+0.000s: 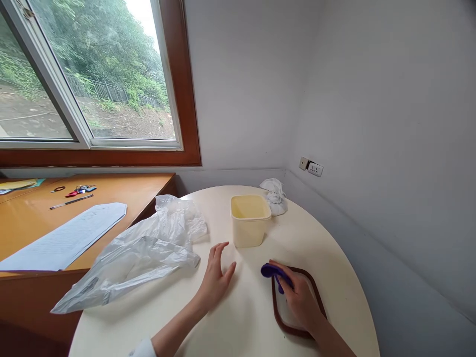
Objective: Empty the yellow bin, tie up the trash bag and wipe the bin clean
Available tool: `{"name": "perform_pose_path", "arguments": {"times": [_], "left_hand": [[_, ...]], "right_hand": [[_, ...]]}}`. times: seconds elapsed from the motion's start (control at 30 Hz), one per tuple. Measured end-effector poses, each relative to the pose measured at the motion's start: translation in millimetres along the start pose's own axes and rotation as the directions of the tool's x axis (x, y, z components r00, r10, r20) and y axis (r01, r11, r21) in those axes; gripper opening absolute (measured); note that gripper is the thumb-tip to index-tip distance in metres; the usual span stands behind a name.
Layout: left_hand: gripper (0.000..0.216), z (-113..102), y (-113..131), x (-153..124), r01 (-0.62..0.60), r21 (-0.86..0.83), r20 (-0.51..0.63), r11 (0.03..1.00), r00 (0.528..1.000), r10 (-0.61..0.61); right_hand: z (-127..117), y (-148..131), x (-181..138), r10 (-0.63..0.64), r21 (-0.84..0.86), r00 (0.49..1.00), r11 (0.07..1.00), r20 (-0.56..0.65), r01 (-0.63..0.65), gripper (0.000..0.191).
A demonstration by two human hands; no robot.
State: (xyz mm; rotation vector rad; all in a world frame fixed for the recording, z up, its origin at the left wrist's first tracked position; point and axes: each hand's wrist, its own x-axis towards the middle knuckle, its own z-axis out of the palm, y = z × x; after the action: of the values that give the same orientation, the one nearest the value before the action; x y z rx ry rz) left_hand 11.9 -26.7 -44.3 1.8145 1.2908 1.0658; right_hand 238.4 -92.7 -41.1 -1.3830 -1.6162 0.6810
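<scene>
My left hand (217,275) lies flat and open on the round cream table (230,327), fingers stretched toward a cream square plastic container (250,219) that stands open a little beyond it. My right hand (299,297) rests over a clear lid with a brown rim (277,312) and its fingers are curled round a small purple object (271,271), whose end sticks out to the left. The lid lies flat on the table to the right of the container.
A crumpled clear plastic bag (141,253) lies on the table's left side. A white knotted bag (275,196) sits behind the container. A wooden desk (29,218) with papers and pens adjoins at left, under a window. A wall socket (314,168) is at right.
</scene>
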Motion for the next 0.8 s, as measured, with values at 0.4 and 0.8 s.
{"name": "perform_pose_path", "arguments": {"times": [0.4, 0.8], "left_hand": [[0.024, 12.3, 11.8, -23.4, 0.1, -0.238, 0.17, 0.966, 0.984, -0.06], [0.025, 8.6, 15.6, -24.4, 0.238, -0.284, 0.271, 0.929, 0.949, -0.161]], "right_hand": [[41.2, 16.6, -20.8, -0.006, -0.415, 0.988, 0.907, 0.155, 0.071, 0.062], [54.4, -6.3, -33.5, -0.147, -0.569, 0.987, 0.817, -0.057, 0.089, 0.05]]}}
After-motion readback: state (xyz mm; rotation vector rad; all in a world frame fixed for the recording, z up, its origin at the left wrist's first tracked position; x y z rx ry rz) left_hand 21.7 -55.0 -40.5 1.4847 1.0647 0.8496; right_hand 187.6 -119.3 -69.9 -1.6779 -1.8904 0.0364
